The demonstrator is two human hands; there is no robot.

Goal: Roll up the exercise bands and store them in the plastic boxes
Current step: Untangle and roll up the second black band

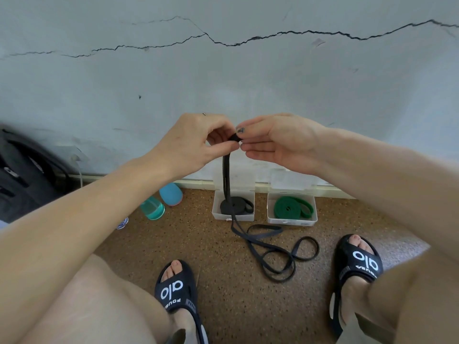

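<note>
Head view, looking down past bare forearms and knees. Behind everything, a pale cracked wall (248,78); beneath it, speckled brown floor (223,306). At far left, a dark bag (22,177) against the wall.

Raised in mid-frame, left hand (191,142) and right hand (280,142), fingertips nearly meeting. Left thumb and fingers curled and pinching the small rolled start of a black exercise band (268,259). Right thumb and forefinger nipping the same roll from the other side, remaining fingers held straight beneath.

Hanging straight down from the pinch, the doubled band, passing in front of the left box and trailing onto the floor in loose loops between the boxes and the feet.

Below, two black slides (357,264) with white lettering, one on each foot, well apart.

Against the skirting, two clear plastic boxes side by side, lids up: left box (218,216) with a coiled black band (227,206) inside, right box (290,220) with a coiled green band (288,208) inside.

Left of the boxes, a teal bottle (152,207) lying beside a blue rounded object (171,194), touching or nearly so. Smallest, a blue-and-white item (122,223) partly hidden by the left forearm.
</note>
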